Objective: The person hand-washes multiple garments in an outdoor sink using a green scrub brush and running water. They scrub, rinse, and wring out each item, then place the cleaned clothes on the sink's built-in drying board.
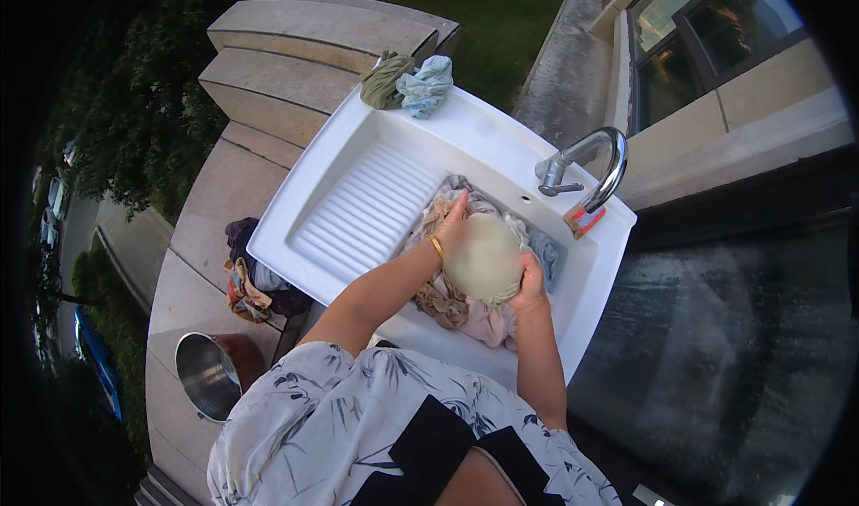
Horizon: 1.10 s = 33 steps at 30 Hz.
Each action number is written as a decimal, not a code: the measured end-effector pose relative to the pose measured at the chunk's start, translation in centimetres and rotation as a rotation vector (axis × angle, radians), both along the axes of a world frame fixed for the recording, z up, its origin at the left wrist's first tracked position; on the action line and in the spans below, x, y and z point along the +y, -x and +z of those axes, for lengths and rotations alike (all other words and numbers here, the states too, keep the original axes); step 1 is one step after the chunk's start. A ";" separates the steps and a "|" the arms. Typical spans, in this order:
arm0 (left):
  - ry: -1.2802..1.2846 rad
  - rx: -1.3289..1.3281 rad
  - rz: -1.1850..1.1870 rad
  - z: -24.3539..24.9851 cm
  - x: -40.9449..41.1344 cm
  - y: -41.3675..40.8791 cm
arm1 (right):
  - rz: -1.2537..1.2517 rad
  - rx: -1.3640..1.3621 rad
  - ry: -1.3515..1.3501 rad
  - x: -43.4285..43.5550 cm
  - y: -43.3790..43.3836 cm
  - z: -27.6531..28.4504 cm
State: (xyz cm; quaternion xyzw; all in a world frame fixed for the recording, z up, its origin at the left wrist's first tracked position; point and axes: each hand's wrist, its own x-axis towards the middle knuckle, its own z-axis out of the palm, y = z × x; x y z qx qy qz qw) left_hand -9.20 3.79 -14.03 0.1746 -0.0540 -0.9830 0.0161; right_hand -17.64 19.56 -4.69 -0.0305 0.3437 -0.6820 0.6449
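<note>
My left hand, with a gold bangle on the wrist, is at the left side of a pale greenish-cream cloth. Its thumb points up and its fingers are hidden in a blurred patch over the cloth. On the opposite side, my right hand grips the cloth's lower right edge. Both hands hold it above the basin of a white laundry sink. Under and around it lies a heap of bunched garments: beige-brown, pale pink and blue.
A ribbed washboard slope fills the sink's left side. On the rim sit olive and light-blue cloth bundles. A chrome faucet arches at right. Dark clothes and a metal bucket rest on the stone ledge.
</note>
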 end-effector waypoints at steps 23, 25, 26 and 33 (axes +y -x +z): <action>2.154 -0.191 0.136 9.9 12.9 -2.1 | -0.284 -0.421 0.280 3.2 -3.0 -8.8; 2.298 -0.096 0.208 6.8 10.1 -1.1 | -0.271 -0.642 0.393 2.0 -3.2 -10.0; 2.271 -0.263 0.223 6.1 8.0 0.2 | -0.268 -0.746 0.423 1.5 -3.3 -10.6; 2.197 -0.258 0.259 8.1 11.7 -1.3 | -0.322 -0.298 0.095 0.3 -2.6 -8.1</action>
